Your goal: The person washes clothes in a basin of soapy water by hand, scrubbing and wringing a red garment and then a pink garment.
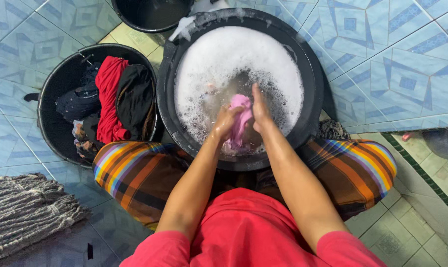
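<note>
Red shirt [253, 232] and striped skirt [140, 173] of the person, nearest the camera. Left to right on the tiled floor [16, 143]: grey mop head [26, 207] at the lower left edge; black tub [51, 113] holding red and dark clothes [110, 99]; large black basin [313, 84] of foamy water. Above the basin, left hand [226, 123] and right hand [259, 109] each clenched on a pink cloth [241, 121] held between them

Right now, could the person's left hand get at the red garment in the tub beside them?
Probably yes, once it lets go. The left hand is clutching the pink cloth over the soapy basin. The red garment lies on top of the pile in the black tub on that same side, uncovered.
</note>
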